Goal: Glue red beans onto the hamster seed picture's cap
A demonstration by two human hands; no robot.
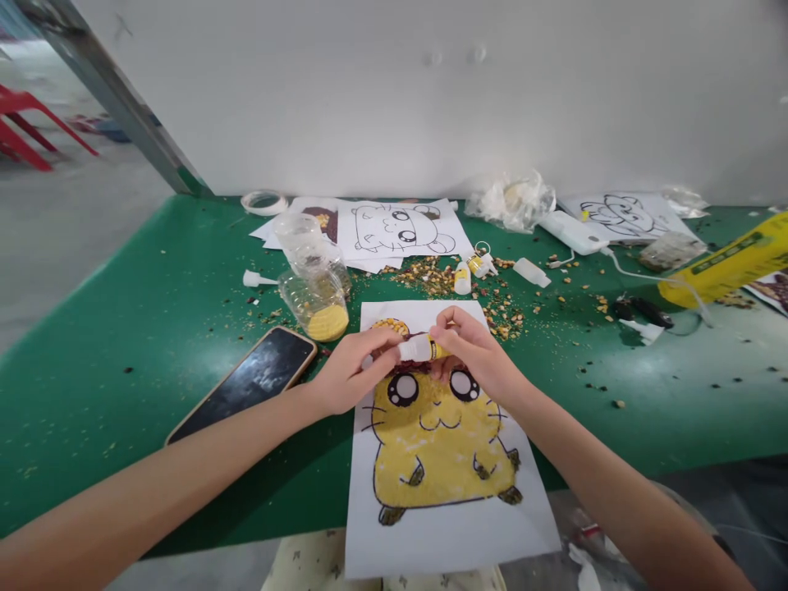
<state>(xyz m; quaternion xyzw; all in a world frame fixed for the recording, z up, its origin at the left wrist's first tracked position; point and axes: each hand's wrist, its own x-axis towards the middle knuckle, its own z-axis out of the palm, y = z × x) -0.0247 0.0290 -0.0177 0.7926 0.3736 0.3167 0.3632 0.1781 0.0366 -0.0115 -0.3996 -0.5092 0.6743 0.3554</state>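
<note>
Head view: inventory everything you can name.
Held bottle: 1, white-yellow, centre
Hamster picture: 1, yellow, centre
Phone: 1, dark, left
Containers: 2+, clear, beyond phone
Tape roll: 1, white, rear
Line drawings: 2, white, rear
Large bag: 1, clear, rear
Loose bottles: 2, white-yellow, centre
Grains: many, mixed, centre
Cabled device: 1, white, rear
Long object: 1, yellow, right
Chair: 1, red, background
Table: 1, green, underneath
Left hand, right hand: 2, bare, holding bottle

A yellow-labelled bottle points sideways over the hamster picture.

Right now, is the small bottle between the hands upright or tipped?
Tipped: the small bottle lies sideways between the left hand and right hand.
</note>
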